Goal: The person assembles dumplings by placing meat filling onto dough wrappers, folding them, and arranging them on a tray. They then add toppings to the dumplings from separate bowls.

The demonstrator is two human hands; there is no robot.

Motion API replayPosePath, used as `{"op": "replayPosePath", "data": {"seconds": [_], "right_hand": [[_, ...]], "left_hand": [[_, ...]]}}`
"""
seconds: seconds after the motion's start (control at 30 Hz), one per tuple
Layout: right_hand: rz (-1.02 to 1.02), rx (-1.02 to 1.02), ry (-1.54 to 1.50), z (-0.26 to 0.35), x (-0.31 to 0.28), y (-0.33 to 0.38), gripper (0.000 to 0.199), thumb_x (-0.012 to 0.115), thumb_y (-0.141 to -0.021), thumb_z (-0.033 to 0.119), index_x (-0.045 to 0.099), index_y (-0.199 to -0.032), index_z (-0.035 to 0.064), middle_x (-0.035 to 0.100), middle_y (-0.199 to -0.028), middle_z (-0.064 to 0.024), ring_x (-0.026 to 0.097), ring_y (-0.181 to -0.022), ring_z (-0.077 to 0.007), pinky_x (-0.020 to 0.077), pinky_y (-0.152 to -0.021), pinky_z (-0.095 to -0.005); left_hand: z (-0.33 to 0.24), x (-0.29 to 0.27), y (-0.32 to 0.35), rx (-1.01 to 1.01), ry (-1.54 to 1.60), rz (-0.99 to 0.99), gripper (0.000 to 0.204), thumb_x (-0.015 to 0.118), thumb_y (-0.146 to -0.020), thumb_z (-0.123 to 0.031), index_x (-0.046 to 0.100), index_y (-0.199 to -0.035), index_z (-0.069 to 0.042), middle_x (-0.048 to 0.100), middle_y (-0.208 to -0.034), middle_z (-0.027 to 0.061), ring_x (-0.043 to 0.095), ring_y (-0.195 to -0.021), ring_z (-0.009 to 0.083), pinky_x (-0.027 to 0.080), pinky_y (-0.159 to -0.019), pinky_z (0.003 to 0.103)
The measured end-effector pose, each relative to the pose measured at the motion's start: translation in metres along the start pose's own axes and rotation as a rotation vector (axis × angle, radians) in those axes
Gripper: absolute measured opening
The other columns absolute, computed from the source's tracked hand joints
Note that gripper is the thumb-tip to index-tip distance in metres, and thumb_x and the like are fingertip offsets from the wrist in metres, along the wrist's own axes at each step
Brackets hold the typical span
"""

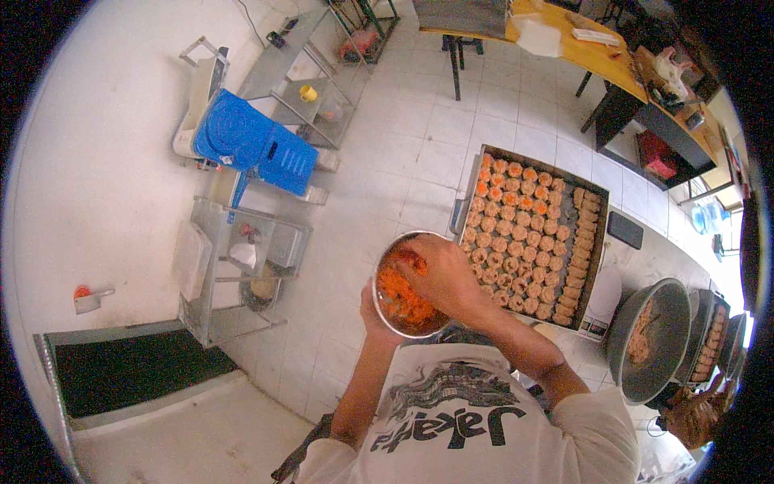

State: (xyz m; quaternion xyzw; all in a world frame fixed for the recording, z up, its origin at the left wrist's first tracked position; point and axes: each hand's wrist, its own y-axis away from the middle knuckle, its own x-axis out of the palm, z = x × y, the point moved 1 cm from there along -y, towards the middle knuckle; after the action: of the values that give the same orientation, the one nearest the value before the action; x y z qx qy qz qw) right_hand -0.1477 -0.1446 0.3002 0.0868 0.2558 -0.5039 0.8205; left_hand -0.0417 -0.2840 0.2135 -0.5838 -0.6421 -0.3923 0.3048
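Observation:
A round metal bowl (377,300) of orange shredded carrot (403,305) is in front of my chest. My left hand (374,319) grips its left side, with most of the fingers hidden under and behind the bowl. My right hand (445,274) reaches in over the far right rim, its fingers closed in the carrot; the fingertips are partly hidden. To the right of the bowl lies a large rectangular metal tray (567,211) with rows of round dumplings (516,246). Several dumplings (528,189) in the far rows have orange tops; the nearer ones are plain.
Right of the tray are a dark flat device (626,230), a grey basin (619,355) with pale filling (641,339), and another filled tray (708,343). Another person's hand (695,415) appears at lower right. A blue-covered machine (242,133) and metal shelves (201,266) line the left wall.

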Motion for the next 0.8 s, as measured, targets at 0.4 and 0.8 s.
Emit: {"op": "replayPosePath", "data": {"seconds": [0.4, 0.8], "right_hand": [[-0.034, 0.030, -0.084, -0.007, -0.009, -0.003, 0.022, 0.077, -0.083, 0.016, 0.074, -0.102, 0.0053, 0.073, -0.099, -0.0155, 0.072, -0.089, -0.0292, 0.0571, -0.081, -0.0375], [-0.328, 0.482, -0.243, -0.207, -0.092, -0.019, 0.019, 0.075, -0.092, 0.015, 0.075, -0.105, 0.0009, 0.075, -0.097, -0.0066, 0.069, -0.089, -0.0151, 0.0578, -0.081, -0.0314]], "left_hand": [[0.008, 0.016, -0.009, 0.013, -0.238, -0.329, 0.063, 0.035, -0.103, -0.054, 0.049, -0.142, -0.008, 0.054, -0.141, 0.0135, 0.053, -0.130, 0.0318, 0.045, -0.108, 0.052], [-0.003, 0.013, -0.003, 0.186, -0.354, -0.208, 0.065, 0.039, -0.100, -0.058, 0.044, -0.147, -0.013, 0.050, -0.146, 0.0118, 0.050, -0.134, 0.0341, 0.046, -0.108, 0.058]]}}
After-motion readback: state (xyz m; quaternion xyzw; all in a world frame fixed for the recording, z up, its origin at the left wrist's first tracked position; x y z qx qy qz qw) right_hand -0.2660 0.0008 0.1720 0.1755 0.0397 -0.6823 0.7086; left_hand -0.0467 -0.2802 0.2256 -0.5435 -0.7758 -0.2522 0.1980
